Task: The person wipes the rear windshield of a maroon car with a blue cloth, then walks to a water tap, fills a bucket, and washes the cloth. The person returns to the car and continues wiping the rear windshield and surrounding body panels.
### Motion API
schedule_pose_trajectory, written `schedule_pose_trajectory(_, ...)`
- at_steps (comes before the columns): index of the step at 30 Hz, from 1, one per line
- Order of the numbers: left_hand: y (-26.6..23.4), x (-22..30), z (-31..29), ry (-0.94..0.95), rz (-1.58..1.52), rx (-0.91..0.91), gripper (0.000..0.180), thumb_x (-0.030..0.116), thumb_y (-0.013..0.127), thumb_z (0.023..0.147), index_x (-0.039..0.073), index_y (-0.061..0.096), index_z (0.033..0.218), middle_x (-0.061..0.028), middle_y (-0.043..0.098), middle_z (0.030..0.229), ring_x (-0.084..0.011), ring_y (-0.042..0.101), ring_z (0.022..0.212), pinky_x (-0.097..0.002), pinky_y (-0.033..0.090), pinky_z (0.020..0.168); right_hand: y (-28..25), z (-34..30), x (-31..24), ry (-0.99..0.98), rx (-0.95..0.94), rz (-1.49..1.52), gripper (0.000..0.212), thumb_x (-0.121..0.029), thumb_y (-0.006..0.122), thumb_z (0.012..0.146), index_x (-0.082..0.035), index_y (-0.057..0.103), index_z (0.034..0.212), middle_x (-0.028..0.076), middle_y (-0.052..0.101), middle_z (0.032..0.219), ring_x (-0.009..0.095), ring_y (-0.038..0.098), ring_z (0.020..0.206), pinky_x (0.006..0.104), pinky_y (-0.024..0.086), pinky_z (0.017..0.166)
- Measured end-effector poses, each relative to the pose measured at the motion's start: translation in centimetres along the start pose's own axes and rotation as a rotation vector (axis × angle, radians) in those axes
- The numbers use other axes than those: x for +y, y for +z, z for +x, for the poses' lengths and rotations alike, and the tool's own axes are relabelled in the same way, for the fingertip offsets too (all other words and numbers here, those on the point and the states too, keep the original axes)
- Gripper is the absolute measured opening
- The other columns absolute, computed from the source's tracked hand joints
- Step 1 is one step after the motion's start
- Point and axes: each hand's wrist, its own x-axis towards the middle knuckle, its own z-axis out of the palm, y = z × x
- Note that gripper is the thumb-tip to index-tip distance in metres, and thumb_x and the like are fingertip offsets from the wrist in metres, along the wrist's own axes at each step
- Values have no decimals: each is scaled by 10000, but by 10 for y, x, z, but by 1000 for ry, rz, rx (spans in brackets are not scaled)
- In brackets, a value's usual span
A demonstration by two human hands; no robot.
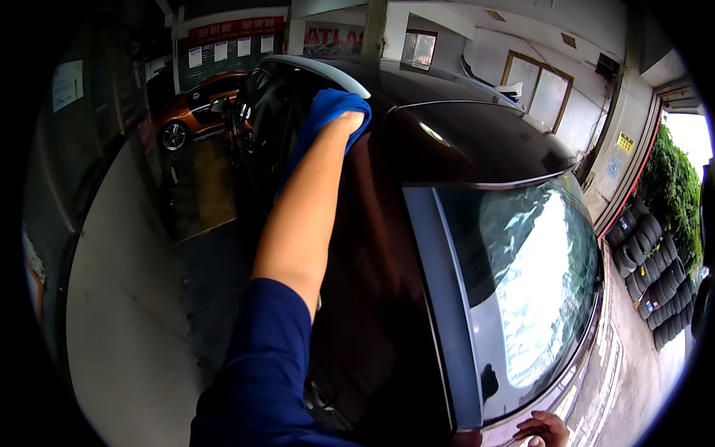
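Observation:
My left arm reaches forward along the side of a dark maroon car [365,246]. At its end my left hand [350,121] is wrapped in a blue cloth [328,110] and closed on it, with the fingers hidden. The cloth lies against the upper side of the car, by the end of a silver roof rail [331,73], and part of it hangs down. At the lower edge, my right hand [547,427] is beside the car's rear, below the rear window [521,298]. Its fingers are apart and loosely bent, with nothing seen in them.
A pale panel [126,298] stands close on the left. An orange car [197,112] is parked farther off. Stacked tyres [655,272] and green plants [670,186] are outside on the right. A rear spoiler [477,141] juts out above the rear window.

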Motion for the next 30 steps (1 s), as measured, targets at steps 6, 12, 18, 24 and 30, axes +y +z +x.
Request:
schedule_pose_trajectory(6, 3, 37, -47, 581, 255, -134, 303, 231, 570, 941, 12, 728, 1078, -239, 706, 1220, -386, 664, 1172, -471, 537, 987, -6, 22, 29, 102, 159, -13, 577, -389, 686, 1028, 66, 575, 1364, 160, 701, 1079, 226, 695, 902, 338, 570, 815)
schedule_pose_trajectory(12, 19, 29, -153, 1358, 109, 433, 175, 101, 575, 882, -22, 682, 945, -248, 686, 987, -369, 679, 1001, -423, 544, 924, 15, 25, 21, 113, 104, -59, 714, -489, 725, 982, 77, 572, 1388, 180, 712, 1102, 235, 712, 923, 347, 570, 846)
schedule_pose_trajectory(18, 5, -40, -10, 672, -26, 142, 135, 101, 592, 857, 34, 697, 909, -256, 693, 1022, -423, 662, 1029, -503, 537, 896, 14, 8, -3, 48, 193, -190, 690, -486, 694, 1003, 69, 581, 1397, 175, 727, 1087, 216, 706, 894, 329, 572, 814)
schedule_pose_trajectory(24, -36, 9, -194, 867, 178, 82, 116, 42, 575, 871, 53, 611, 981, -232, 634, 943, -392, 652, 913, -467, 537, 788, 10, -54, 6, 78, 391, -177, 682, -451, 703, 1006, 81, 554, 1406, 168, 708, 1113, 209, 686, 877, 315, 553, 806)
schedule_pose_trajectory(30, -21, -72, -354, 1036, 525, 193, 595, 294, 474, 1077, -19, 370, 1572, -227, 438, 1588, -348, 490, 1437, -418, 403, 1215, 36, -68, -10, 45, 351, -121, 670, -428, 731, 994, 92, 571, 1385, 162, 708, 1123, 202, 683, 885, 305, 549, 802)
